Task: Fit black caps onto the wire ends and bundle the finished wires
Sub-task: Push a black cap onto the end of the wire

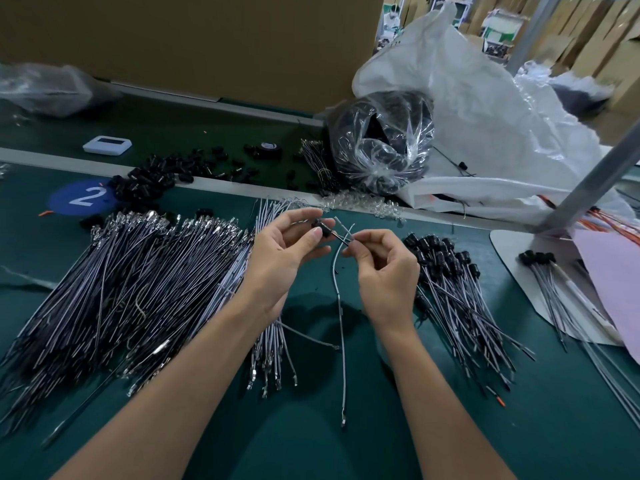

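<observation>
My left hand [287,251] pinches a small black cap [320,227] between thumb and fingers above the green table. My right hand [379,268] pinches thin grey wires [341,306] near their upper ends, right beside the cap; one wire hangs down toward me. A big heap of uncapped grey wires [131,282] lies to the left. Capped wires [460,296] lie in a pile to the right. Loose black caps [149,185] are scattered at the back left.
A clear bag of black caps [381,143] and a large white sack [485,133] sit at the back right. A metal post [588,181] rises on the right, near pink paper [616,271]. A white device [107,145] and tape roll [268,148] lie behind.
</observation>
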{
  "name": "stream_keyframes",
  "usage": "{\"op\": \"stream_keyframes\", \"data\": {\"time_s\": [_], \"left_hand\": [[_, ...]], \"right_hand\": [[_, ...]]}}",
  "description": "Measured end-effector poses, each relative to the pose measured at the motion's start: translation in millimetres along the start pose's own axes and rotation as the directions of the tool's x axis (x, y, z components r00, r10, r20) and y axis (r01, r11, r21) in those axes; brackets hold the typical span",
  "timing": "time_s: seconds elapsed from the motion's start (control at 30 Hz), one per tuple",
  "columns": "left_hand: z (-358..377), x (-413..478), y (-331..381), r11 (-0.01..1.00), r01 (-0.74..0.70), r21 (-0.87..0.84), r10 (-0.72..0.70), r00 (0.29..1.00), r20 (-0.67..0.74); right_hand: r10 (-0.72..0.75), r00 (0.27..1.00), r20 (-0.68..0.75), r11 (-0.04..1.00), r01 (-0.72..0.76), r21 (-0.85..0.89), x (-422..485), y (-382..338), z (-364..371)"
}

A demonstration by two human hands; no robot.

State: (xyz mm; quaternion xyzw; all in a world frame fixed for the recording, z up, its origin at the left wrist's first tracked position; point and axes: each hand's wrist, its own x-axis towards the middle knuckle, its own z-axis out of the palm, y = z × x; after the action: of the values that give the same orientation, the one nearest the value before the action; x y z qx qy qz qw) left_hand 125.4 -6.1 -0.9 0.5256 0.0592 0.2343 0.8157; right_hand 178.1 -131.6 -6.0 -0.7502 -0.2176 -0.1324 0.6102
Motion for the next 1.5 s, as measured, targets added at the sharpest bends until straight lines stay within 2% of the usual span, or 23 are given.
{"op": "stream_keyframes", "data": {"time_s": [0.23, 0.57, 0.7, 0.9, 1.0, 1.17, 1.33, 1.5], "left_hand": [[0.0, -0.8, -4.8, 0.997, 0.023, -0.071, -0.019, 0.998, 0.055], [-0.7, 0.0, -6.0, 0.994, 0.037, -0.105, -0.031, 0.997, 0.065], [1.9, -0.2, -6.4, 0.983, 0.054, -0.175, -0.038, 0.995, 0.094], [1.0, 0.3, -8.5, 0.991, 0.076, -0.106, -0.077, 0.997, 0.003], [0.2, 0.4, -6.1, 0.983, 0.094, -0.16, -0.09, 0.995, 0.029], [-0.3, -1.3, -7.2, 0.988, 0.103, -0.115, -0.106, 0.994, -0.014], [1.7, -2.1, -5.2, 0.971, 0.122, -0.205, -0.132, 0.991, -0.037], [-0.2, -0.8, -0.9, 0.951, 0.081, -0.299, -0.124, 0.984, -0.128]], "right_hand": [[0.036, 0.999, 0.014, 0.999, -0.037, 0.039, 1.5, 0.3, 0.3], [0.052, 0.999, 0.013, 0.997, -0.052, 0.059, 2.8, 0.0, 1.3], [0.037, 0.999, 0.026, 0.998, -0.038, 0.051, 1.5, -0.9, 2.8], [0.029, 0.999, 0.041, 0.995, -0.033, 0.095, -0.6, -0.8, 4.6], [0.028, 0.998, 0.063, 0.993, -0.035, 0.11, -0.4, -0.6, 4.7], [0.011, 0.998, 0.066, 0.993, -0.019, 0.115, -1.1, -0.1, 5.0], [-0.021, 0.998, 0.052, 0.998, 0.018, 0.056, -2.0, 0.8, 6.2], [0.046, 0.999, 0.024, 0.997, -0.047, 0.066, -0.9, 0.6, 4.1]]}}
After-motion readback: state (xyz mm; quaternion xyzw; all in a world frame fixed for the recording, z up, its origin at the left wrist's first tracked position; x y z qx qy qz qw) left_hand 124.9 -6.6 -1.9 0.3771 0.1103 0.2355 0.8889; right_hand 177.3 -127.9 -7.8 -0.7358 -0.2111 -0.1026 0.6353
